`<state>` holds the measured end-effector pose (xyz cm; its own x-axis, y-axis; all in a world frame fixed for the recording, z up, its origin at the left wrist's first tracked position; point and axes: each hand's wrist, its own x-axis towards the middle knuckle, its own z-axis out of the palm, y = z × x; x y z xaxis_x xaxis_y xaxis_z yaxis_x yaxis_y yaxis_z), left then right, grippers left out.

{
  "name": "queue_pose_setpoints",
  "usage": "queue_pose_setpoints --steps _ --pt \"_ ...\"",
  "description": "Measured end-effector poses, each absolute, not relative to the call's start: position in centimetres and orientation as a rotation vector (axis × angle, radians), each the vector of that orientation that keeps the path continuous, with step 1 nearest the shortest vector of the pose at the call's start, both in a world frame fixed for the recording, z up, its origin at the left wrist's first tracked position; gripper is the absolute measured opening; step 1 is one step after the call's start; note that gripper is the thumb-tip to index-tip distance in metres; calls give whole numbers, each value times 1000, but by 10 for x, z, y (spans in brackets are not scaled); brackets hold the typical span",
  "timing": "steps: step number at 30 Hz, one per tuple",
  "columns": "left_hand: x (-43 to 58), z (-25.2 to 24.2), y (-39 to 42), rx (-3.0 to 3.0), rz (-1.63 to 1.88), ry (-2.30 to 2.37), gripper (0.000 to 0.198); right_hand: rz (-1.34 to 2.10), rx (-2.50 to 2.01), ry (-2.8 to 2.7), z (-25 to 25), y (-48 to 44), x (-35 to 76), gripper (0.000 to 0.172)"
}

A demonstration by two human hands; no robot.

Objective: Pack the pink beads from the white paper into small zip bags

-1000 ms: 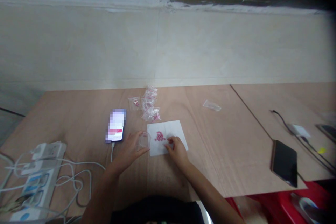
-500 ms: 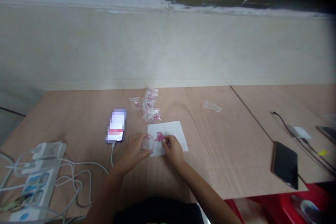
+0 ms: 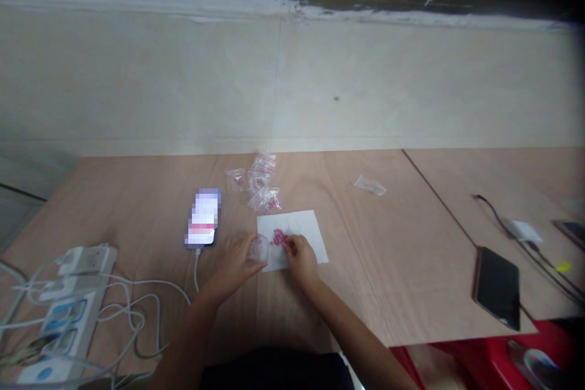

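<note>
My left hand has its thumb and fingers around a small clear plastic bag, held at the left edge of a white sheet of paper. Small pink beads lie in a cluster on the paper, just right of the bag. At the right side of the cluster, my right hand has its fingertips pinched together. Whatever may be between those fingertips is too small to make out. Beyond the paper are several clear zip bags, some with pink beads inside.
A lit phone on a white cable lies to the left. Nearer the left edge sits a power strip with tangled cords. On the right are a flat clear plastic bag, a dark phone and a black cable.
Both hands stay almost where they were, with the right fingertips still at the beads. A small dark spot now shows against the wall.
</note>
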<state>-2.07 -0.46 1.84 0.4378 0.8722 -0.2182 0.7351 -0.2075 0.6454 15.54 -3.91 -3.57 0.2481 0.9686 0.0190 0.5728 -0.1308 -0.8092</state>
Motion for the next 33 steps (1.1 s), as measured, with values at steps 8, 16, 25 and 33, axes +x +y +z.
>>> queue_pose_setpoints --steps 8,16,25,33 --pt "-10 11 -7 2036 325 1308 44 827 -1467 -1442 7 -47 139 11" --pt "-18 20 -3 2026 315 1317 45 653 -1709 -1371 -34 -28 163 18" --pt "-21 13 -7 2009 312 1351 44 657 -1802 -1480 -57 -19 167 15" --pt "-21 5 -2 2041 319 1338 46 613 -1801 -1401 -49 -22 172 20"
